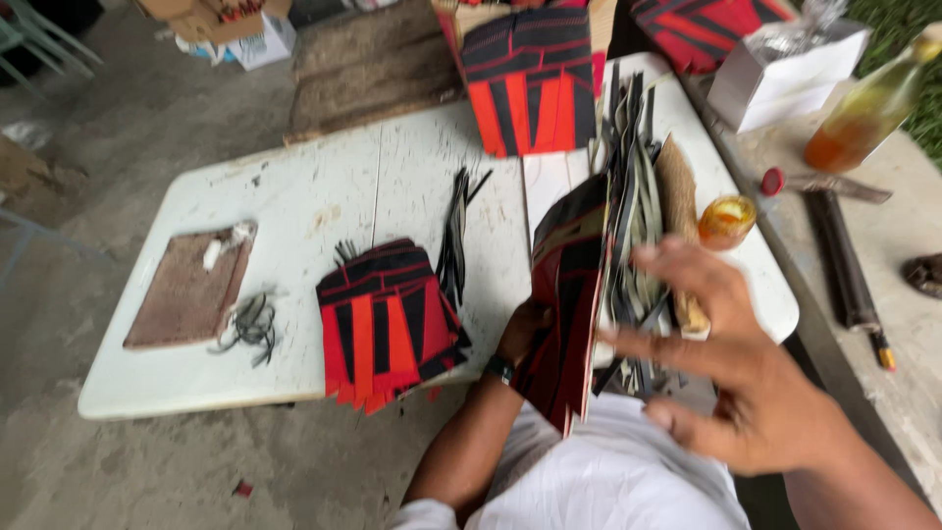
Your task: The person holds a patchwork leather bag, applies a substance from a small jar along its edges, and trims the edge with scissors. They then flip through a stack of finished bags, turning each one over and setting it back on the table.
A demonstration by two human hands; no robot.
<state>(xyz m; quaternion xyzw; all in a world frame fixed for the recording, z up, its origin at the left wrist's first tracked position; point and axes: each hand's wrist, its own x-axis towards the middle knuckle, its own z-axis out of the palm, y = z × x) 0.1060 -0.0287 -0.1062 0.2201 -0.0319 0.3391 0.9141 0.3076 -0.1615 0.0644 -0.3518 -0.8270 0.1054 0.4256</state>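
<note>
Left hand (522, 332): lower centre, grip closed on the upright red-and-black panel (566, 304), mostly hidden behind it.
Right hand (731, 368): lower right, blurred, fingers spread open, holding nothing, just beside the panel.
Behind the panel: dark strips (633, 196) piled on the white bench (294, 216).
Left of the hands: flat stack of red-and-black pieces (383, 324).
Far left: brown board (186, 290).
Right: orange jar (727, 221).

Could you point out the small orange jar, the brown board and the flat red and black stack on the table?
small orange jar (727, 221), head view, its side.
brown board (186, 294), head view, middle.
red and black stack (385, 329), head view, top piece.
</note>
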